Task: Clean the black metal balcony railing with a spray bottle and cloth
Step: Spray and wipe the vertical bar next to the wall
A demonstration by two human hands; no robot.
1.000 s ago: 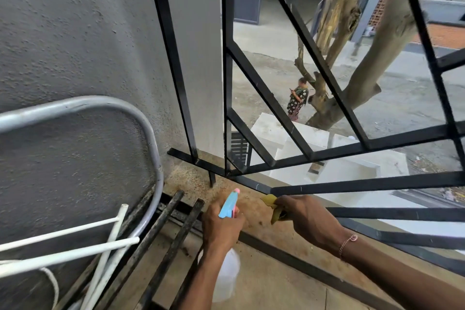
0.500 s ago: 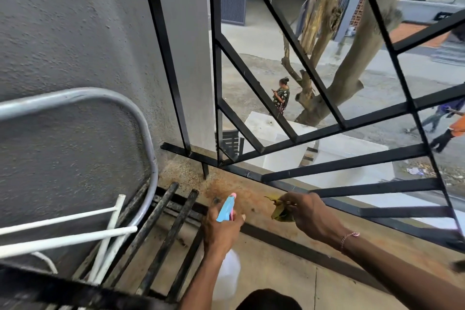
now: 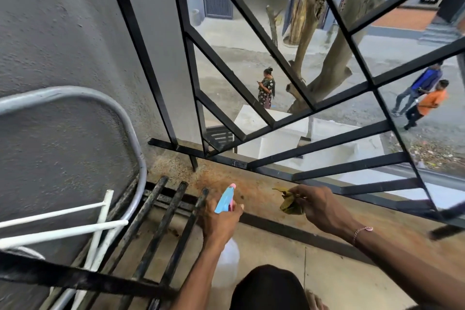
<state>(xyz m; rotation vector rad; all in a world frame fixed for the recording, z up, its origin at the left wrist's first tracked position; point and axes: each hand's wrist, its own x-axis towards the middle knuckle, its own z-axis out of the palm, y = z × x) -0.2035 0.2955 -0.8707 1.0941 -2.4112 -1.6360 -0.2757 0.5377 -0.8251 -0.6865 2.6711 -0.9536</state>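
While my left hand [image 3: 221, 219] grips the spray bottle [image 3: 224, 198], my right hand [image 3: 319, 206], pinching the cloth [image 3: 289, 202], sits nearer the railing's bottom bar [image 3: 274, 171], running left-right just ahead.

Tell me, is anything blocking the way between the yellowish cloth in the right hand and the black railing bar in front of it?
Nothing visible does. The right hand pinches the crumpled yellowish cloth just short of the black metal railing's bottom bar; only bare, rust-stained ledge lies between them.

Grey tube frame [image 3: 130, 128], tree [image 3: 334, 68], three passers-by [image 3: 266, 88]
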